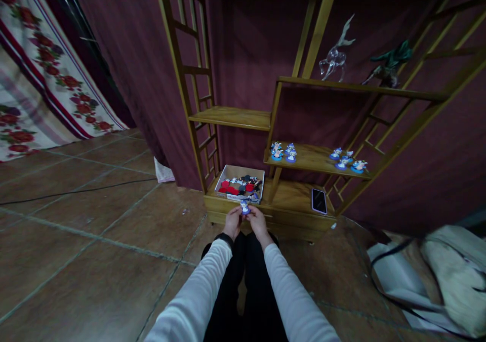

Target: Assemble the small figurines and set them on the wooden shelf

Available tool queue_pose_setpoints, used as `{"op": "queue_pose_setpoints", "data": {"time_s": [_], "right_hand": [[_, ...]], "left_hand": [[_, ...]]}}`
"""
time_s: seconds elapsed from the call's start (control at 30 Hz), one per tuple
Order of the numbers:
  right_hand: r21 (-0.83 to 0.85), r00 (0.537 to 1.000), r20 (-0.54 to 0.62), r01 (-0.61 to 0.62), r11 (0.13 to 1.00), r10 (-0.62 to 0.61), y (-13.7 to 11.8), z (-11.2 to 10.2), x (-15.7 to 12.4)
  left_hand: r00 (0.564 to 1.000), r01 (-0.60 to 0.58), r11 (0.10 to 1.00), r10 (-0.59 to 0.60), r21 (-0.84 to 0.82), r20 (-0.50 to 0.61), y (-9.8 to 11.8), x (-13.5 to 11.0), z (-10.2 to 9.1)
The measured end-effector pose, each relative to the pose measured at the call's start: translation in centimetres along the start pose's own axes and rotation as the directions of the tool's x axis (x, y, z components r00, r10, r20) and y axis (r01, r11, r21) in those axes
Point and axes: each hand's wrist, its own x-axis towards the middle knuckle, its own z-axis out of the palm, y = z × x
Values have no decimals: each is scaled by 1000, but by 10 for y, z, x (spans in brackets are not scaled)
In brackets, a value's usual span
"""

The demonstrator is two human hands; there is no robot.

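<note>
Between my two hands is a small purple-and-white figurine (245,208), upright on a round purple base. My left hand (233,221) pinches it from the left, and the fingers of my right hand (258,220) grip its right side. Just beyond them stands an open cardboard box (240,172) on the low cabinet top, holding several red, black and white small items. On the middle shelf (311,156) stand two groups of similar figurines: one group (290,153) at the left end, another group (341,161) towards the right end.
A phone (319,201) lies on the cabinet top at the right. The upper shelf bears a clear deer figure (336,56) and a dark green statue (391,66). Bags (451,271) rest on the floor at right; a black cable (76,193) runs across the tiles at left.
</note>
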Motion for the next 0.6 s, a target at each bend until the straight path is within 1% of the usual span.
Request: {"op": "queue_pose_setpoints", "data": {"time_s": [0.1,0.2,0.4,0.6], "right_hand": [[-18,1000,-2,-11,1000,11,0,0,-2],[-40,1000,3,3,999,-3,1,0,-4],[-117,999,26,37,992,-35,0,1,-8],[-108,998,31,57,993,-53,-3,3,-10]], "left_hand": [[1000,9,1000,-9,6,27,4,-1,-1],[999,22,1000,-23,15,35,8,-4,-2],[995,98,995,-98,25,5,14,-7,-4],[987,161,987,-161,-10,-12,19,-5,-3]]}}
